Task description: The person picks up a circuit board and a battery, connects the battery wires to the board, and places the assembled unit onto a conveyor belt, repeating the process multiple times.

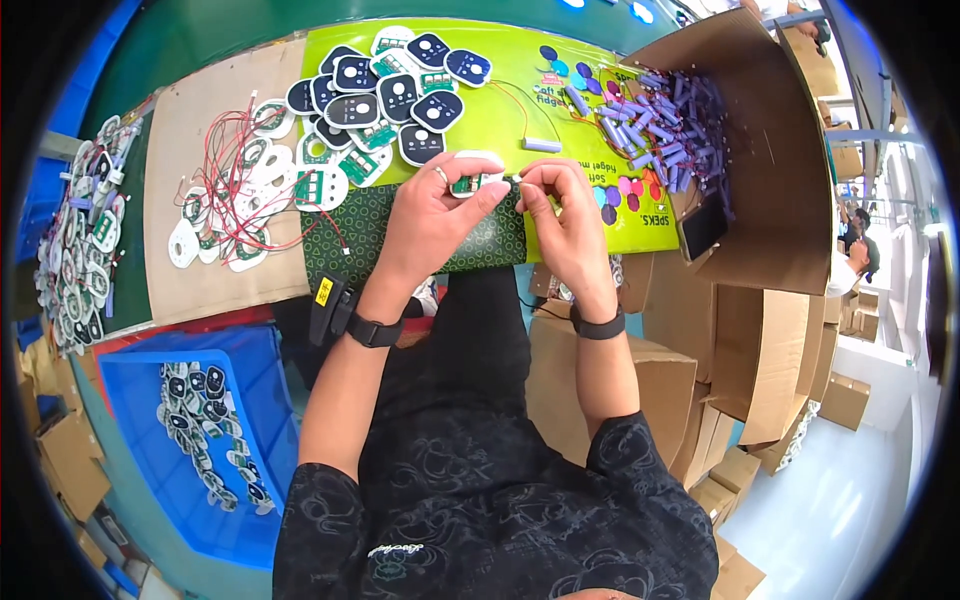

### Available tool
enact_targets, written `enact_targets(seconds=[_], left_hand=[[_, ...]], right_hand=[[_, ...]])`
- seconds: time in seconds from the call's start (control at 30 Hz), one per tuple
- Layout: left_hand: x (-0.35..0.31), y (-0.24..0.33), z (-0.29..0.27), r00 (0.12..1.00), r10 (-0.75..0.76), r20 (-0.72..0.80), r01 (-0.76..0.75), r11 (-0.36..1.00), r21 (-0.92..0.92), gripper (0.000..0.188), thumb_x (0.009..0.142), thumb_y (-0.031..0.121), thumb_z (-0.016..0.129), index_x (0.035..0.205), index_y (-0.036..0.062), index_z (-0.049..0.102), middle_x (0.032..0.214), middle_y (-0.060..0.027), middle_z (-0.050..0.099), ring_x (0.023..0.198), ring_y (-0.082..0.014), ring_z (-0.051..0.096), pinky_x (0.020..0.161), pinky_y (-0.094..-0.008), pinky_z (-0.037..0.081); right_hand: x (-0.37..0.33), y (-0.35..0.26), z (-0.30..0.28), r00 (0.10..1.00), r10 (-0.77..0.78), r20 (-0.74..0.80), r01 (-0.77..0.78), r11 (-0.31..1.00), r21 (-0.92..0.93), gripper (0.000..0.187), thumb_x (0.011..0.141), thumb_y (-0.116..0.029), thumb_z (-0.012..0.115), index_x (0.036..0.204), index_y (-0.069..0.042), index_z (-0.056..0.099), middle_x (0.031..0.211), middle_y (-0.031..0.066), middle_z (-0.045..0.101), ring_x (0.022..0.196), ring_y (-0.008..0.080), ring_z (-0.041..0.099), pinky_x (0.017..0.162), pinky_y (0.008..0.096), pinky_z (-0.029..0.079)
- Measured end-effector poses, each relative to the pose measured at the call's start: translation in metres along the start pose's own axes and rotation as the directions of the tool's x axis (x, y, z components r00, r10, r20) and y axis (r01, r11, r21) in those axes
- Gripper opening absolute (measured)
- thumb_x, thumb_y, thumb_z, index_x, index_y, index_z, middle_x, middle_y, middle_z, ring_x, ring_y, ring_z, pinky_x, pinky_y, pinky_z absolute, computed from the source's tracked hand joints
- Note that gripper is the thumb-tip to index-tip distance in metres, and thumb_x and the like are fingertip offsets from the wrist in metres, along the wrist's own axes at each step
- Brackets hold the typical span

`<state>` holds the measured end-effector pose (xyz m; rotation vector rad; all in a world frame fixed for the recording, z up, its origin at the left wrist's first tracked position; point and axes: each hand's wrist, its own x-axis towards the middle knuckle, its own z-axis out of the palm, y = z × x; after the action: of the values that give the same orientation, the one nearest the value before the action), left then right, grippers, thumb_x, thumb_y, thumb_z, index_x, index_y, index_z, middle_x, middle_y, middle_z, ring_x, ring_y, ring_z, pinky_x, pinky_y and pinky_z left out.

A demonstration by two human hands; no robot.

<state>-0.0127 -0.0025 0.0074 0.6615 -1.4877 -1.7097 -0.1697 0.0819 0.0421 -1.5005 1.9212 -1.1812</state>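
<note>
Close to the table's front edge, my left hand point(432, 215) holds a white rounded panel with a green circuit board point(467, 186) between thumb and fingers. My right hand point(565, 215) is closed in a pinch at the right side of that board. A small dark bit shows at its fingertips, too small to make out. Just beyond the hands lies a purple cylindrical battery point(541, 146) with thin leads. Behind my left hand, a heap of rounded panels point(398, 98) shows some dark faces and some green boards.
White ring-shaped parts with red wires point(262, 185) lie at the left. A cardboard box point(785, 150) at the right holds many purple batteries point(665, 125); a dark phone point(704, 226) leans at its near edge. A blue bin point(225, 470) of panels stands below left.
</note>
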Motion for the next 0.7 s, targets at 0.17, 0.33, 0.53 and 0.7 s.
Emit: enact_targets(seconds=[0.17,0.33,0.53,0.7], left_hand=[[0.002,-0.014,-0.003,0.996,0.094,0.001,-0.094,0.992,0.082,0.015,0.094,0.007,0.069,0.107,-0.0015,0.069,0.107,-0.0042,0.067,0.088,-0.0094,0.065,0.076,-0.0249,0.058],[0.001,-0.009,0.0,0.998,-0.034,-0.047,0.034,0.999,0.006,0.015,0.096,0.01,0.068,0.106,-0.0015,0.069,0.1,-0.0031,0.068,0.085,-0.0097,0.066,0.074,-0.0264,0.06],[0.001,-0.006,-0.002,0.997,-0.08,0.006,0.08,0.99,-0.116,0.018,0.1,0.011,0.061,0.112,-0.0014,0.066,0.106,-0.0061,0.067,0.093,-0.012,0.066,0.08,-0.0296,0.06],[0.004,0.0,-0.005,0.997,-0.082,0.01,0.082,0.956,-0.282,0.027,0.102,0.01,0.058,0.125,-0.0039,0.059,0.114,-0.0106,0.067,0.101,-0.0146,0.066,0.086,-0.0303,0.059]], right_hand=[[0.001,-0.008,0.004,0.994,-0.112,0.016,0.112,0.993,-0.044,0.01,0.091,0.0,0.066,0.098,-0.002,0.06,0.1,0.01,0.059,0.081,0.0208,0.058,0.077,0.0336,0.047],[0.0,-0.014,0.003,0.99,-0.143,-0.02,0.142,0.989,-0.035,0.012,0.087,0.001,0.071,0.097,-0.001,0.064,0.101,0.0073,0.059,0.072,0.0139,0.054,0.065,0.0276,0.047],[0.004,-0.01,0.008,0.989,-0.118,-0.089,0.118,0.993,-0.005,0.01,0.085,0.001,0.073,0.094,-0.001,0.067,0.104,0.005,0.06,0.069,0.0101,0.05,0.062,0.025,0.044],[0.009,-0.011,0.006,0.991,-0.01,-0.13,0.014,0.999,0.031,0.01,0.086,-0.003,0.073,0.095,-0.001,0.069,0.109,0.0068,0.058,0.069,0.0081,0.05,0.062,0.0237,0.045]])
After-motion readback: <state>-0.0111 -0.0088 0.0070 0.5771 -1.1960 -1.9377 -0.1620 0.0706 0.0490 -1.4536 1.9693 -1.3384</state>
